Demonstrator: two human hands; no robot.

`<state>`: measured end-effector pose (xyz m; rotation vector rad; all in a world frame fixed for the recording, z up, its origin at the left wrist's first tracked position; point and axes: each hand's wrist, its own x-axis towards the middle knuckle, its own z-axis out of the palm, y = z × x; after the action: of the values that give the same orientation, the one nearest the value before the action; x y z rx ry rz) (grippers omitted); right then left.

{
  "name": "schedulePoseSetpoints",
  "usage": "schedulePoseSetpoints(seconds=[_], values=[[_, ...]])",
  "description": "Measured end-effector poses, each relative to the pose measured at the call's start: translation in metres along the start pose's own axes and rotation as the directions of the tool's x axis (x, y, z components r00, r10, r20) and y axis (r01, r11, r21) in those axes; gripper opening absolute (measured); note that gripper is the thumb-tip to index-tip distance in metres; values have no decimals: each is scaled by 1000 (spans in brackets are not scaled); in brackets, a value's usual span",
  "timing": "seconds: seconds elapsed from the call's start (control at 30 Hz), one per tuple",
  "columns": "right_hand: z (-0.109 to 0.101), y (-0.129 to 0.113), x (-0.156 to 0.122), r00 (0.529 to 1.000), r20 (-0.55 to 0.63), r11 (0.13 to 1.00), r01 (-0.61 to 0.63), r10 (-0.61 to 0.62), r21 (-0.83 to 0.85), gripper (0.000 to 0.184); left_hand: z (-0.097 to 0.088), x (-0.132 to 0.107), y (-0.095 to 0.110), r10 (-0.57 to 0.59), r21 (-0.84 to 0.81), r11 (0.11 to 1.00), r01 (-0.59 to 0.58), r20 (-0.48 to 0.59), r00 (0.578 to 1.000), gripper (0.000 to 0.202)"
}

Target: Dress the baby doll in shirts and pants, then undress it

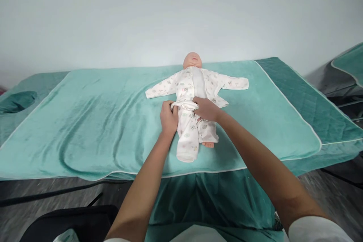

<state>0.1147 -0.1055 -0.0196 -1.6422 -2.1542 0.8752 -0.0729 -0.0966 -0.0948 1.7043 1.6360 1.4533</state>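
A baby doll (192,60) lies on its back on the green sheet, its head toward the wall. It wears a white printed jacket (185,85) with both sleeves spread out and the front lying apart. White printed pants (187,134) cover the legs, and toes of one foot (208,145) show below one cuff. At the waist, my left hand (169,116) grips the bunched waistband from the left side. My right hand (206,109) has its fingers closed on the same waistband at the right. Its fingertips are partly hidden in the cloth.
The green velvety sheet (107,121) covers a massage bed, with wrinkles left of the doll. At the bed's left end is a face hole (18,102). A black chair (70,223) stands at lower left. Behind the bed rises a white wall (141,19); another green-covered bed (350,64) shows at right.
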Motion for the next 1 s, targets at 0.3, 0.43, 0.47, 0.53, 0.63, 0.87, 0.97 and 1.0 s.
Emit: schedulePoseSetpoints(seconds=[0.3, 0.43, 0.47, 0.53, 0.63, 0.87, 0.97, 1.0], values=[[1, 5, -3, 1000, -8, 993, -25, 26, 117, 26, -36, -64, 16, -76, 32, 997, 70, 236, 969, 27], [-7, 3, -11, 990, 116, 991, 68, -82, 117, 52, -40, -69, 17, -41, 55, 998, 25, 305, 951, 31], [-8, 2, -12, 981, 158, 989, 96, -112, 109, 57, -39, -67, 16, -39, 48, 999, 26, 297, 954, 31], [-8, -1, -12, 965, 218, 989, 139, -147, 54, 55, -35, -60, 12, -36, 34, 999, 28, 275, 961, 30], [-4, -2, -11, 973, 189, 988, 148, -136, -47, 27, -28, -48, 7, -16, 68, 998, 1, 228, 974, 25], [8, 3, -11, 989, -66, 991, 135, -135, -1, 15, -13, -31, -3, 180, 419, 887, -196, 77, 981, 35], [10, 3, -10, 985, -146, 993, 105, -97, 49, 14, -9, -23, -6, 264, 523, 817, -242, 33, 964, 42], [10, 3, -9, 983, -167, 993, 91, -78, 74, 15, -7, -20, -7, 284, 537, 805, -252, 26, 959, 43]])
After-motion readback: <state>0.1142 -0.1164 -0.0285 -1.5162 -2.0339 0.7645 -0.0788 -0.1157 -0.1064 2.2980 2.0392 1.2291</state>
